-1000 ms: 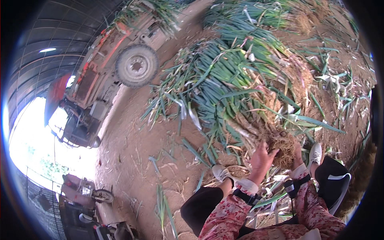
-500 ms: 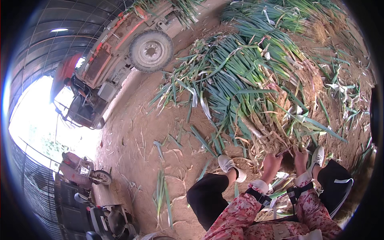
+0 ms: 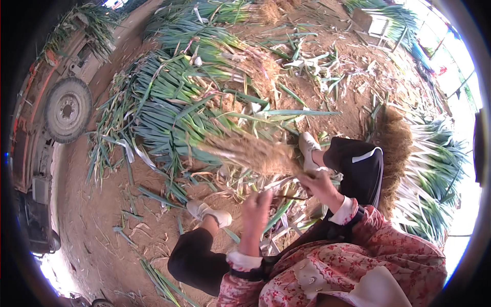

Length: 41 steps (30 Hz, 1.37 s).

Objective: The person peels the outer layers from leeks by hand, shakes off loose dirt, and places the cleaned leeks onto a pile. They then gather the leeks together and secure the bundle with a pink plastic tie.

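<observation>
A heap of long green onions (image 3: pixel 174 120) lies before me, with dark green leaves toward the left. Their brown root ends (image 3: pixel 261 153) point to the right and are smeared by motion. My right hand (image 3: pixel 319 185) is closed at the tip of these roots, its fingers curled. My left hand (image 3: pixel 255 209) is raised beside it, fingers smeared by motion, between my knees. A thin dark strip like a blade (image 3: pixel 290 197) spans the space between the two hands. Which hand holds it I cannot tell.
Trimmed green onions (image 3: pixel 429 174) with pale stems lie stacked at my right. Loose leaves and peelings (image 3: pixel 317 71) litter the dirt floor. My shoes (image 3: pixel 208 212) stand to either side of the scraps. A truck wheel (image 3: pixel 68 110) is at the far left, a box-like stand (image 3: pixel 371 23) far right.
My view has turned to the right, bringing the trimmed stack in. My hands have moved apart from each other. The root ends of the onions now reach to my right hand and blur.
</observation>
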{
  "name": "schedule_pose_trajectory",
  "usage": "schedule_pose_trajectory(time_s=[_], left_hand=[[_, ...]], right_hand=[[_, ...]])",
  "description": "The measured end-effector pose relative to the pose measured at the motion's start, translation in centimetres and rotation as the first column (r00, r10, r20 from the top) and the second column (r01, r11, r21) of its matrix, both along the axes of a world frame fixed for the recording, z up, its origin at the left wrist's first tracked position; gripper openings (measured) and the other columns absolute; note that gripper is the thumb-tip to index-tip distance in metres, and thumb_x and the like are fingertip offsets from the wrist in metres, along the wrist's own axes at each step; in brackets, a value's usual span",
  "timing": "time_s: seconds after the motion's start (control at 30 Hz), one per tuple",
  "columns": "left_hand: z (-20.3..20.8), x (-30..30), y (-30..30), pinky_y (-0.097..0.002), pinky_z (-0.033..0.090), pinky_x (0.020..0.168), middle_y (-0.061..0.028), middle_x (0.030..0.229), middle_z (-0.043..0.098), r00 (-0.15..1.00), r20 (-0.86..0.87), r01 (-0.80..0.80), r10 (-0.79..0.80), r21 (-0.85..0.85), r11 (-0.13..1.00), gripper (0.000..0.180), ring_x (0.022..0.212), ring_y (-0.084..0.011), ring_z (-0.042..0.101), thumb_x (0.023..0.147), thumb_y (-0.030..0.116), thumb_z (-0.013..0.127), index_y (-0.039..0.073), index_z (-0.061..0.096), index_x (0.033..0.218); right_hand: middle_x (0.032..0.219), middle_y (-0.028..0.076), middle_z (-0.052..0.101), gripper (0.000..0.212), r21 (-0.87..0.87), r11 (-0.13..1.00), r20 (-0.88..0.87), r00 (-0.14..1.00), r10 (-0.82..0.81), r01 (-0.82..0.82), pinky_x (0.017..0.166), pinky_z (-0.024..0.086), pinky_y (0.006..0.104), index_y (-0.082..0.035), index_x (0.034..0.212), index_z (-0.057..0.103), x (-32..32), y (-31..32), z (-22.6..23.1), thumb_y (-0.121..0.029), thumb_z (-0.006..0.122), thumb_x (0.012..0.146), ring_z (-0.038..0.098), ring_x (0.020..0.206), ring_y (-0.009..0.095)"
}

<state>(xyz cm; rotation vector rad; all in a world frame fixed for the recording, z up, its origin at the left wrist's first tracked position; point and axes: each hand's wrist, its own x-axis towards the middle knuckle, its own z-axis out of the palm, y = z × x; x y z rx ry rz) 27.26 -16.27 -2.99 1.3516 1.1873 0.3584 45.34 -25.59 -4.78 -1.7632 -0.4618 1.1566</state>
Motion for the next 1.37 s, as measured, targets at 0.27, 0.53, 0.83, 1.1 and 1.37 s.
schedule_pose_trajectory(time_s=[0.27, 0.53, 0.83, 1.1, 1.37], left_hand=[[6.8, -4.4, -1.6, -0.0242, 0.05, 0.054, -0.0101, 0.077, 0.061, 0.905, 0.382, -0.105, 0.187, -0.224, 0.969, 0.019, 0.065, -0.0176, 0.062, 0.083, 0.02, 0.056, 0.002, 0.054, 0.082], [5.3, -12.0, 3.6, -0.027, 0.047, 0.044, -0.0087, 0.068, 0.06, 0.802, 0.386, -0.385, 0.456, -0.25, 0.889, 0.02, 0.053, -0.0181, 0.058, 0.083, 0.024, 0.054, 0.004, 0.053, 0.082], [3.5, -17.9, 9.8, -0.0239, 0.044, 0.044, -0.0093, 0.068, 0.059, 0.688, 0.431, -0.498, 0.584, -0.306, 0.812, 0.024, 0.053, -0.0164, 0.056, 0.082, 0.027, 0.057, 0.003, 0.053, 0.084], [3.3, -21.2, 11.2, -0.0235, 0.046, 0.049, -0.0096, 0.071, 0.059, 0.967, 0.02, -0.237, 0.254, -0.293, 0.926, 0.041, 0.053, -0.0139, 0.056, 0.084, 0.04, 0.049, 0.002, 0.049, 0.101], [-3.3, -13.6, 11.0, -0.0329, 0.044, 0.079, -0.0113, 0.087, 0.061, 0.793, -0.159, 0.603, -0.589, 0.062, 0.795, 0.041, 0.083, -0.0187, 0.059, 0.086, 0.035, 0.046, 0.002, 0.047, 0.111]], right_hand=[[0.058, -0.001, 0.05, 0.026, 0.27, 0.929, 0.112, 0.966, 0.232, -0.254, 0.044, 0.035, 0.0206, 0.001, 0.082, 0.056, -0.3, -1.8, 5.8, -0.024, 0.057, 0.083, 0.044, 0.05, 0.005], [0.076, 0.004, 0.062, 0.022, 0.177, 0.981, -0.34, 0.93, 0.139, -0.082, 0.056, 0.047, 0.0221, 0.002, 0.091, 0.059, -3.9, 1.7, 4.2, -0.018, 0.058, 0.082, 0.058, 0.067, 0.009], [0.06, 0.011, 0.058, 0.025, -0.12, 0.876, 0.59, 0.676, 0.442, -0.467, 0.05, 0.045, 0.0315, -0.001, 0.069, 0.057, -2.0, 7.2, -0.9, -0.026, 0.056, 0.077, 0.056, 0.051, 0.021], [0.071, 0.015, 0.059, 0.024, -0.524, 0.118, 0.374, -0.103, 0.922, -0.843, 0.066, 0.045, 0.0438, -0.007, 0.083, 0.057, -9.3, 2.7, -10.7, -0.028, 0.052, 0.074, 0.058, 0.069, 0.035], [0.13, 0.02, 0.033, 0.078, 0.057, 0.556, 0.505, 0.504, 0.701, -0.829, 0.095, 0.034, 0.0349, -0.008, 0.134, 0.018, -12.2, 8.9, -1.4, -0.025, 0.063, 0.072, 0.038, 0.117, 0.031]])
